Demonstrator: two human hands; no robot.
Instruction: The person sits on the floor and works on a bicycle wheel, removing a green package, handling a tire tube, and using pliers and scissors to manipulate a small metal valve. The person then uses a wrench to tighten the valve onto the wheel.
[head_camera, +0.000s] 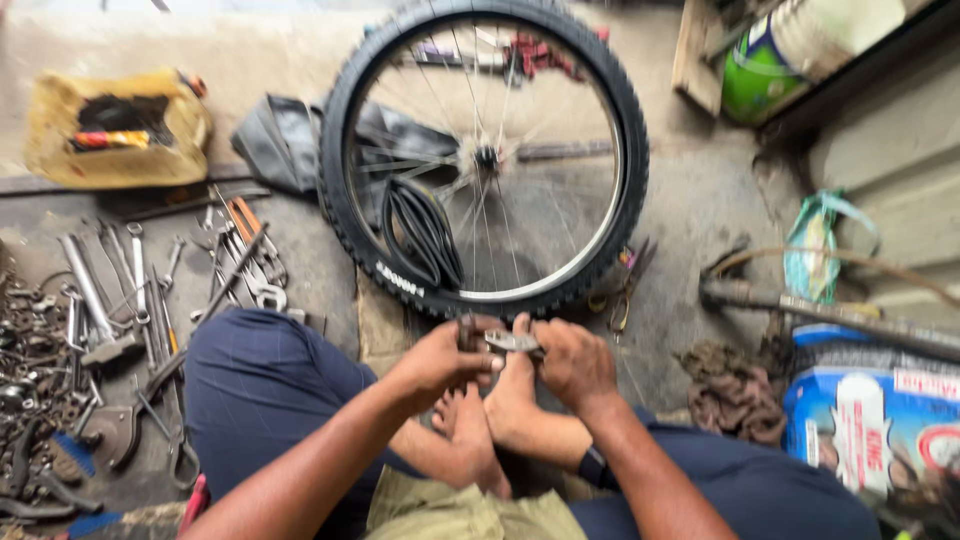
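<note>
I sit on the floor with my bare feet together. A bicycle wheel (483, 150) with a black knobby tyre stands upright in front of my toes. My left hand (437, 362) and my right hand (572, 362) meet just below the tyre's bottom edge. Both grip a small metal tool (508, 342) held between them. The exact kind of tool is blurred. A folded black inner tube (422, 232) lies behind the spokes.
Wrenches and spanners (150, 290) are spread on the floor at left, beside a heap of metal scraps (25, 360). A yellow tool bag (118, 128) sits at back left. Pliers (625, 285) lie by the tyre. A rag (732, 392), a pump (820, 315) and a printed sack (880, 420) are at right.
</note>
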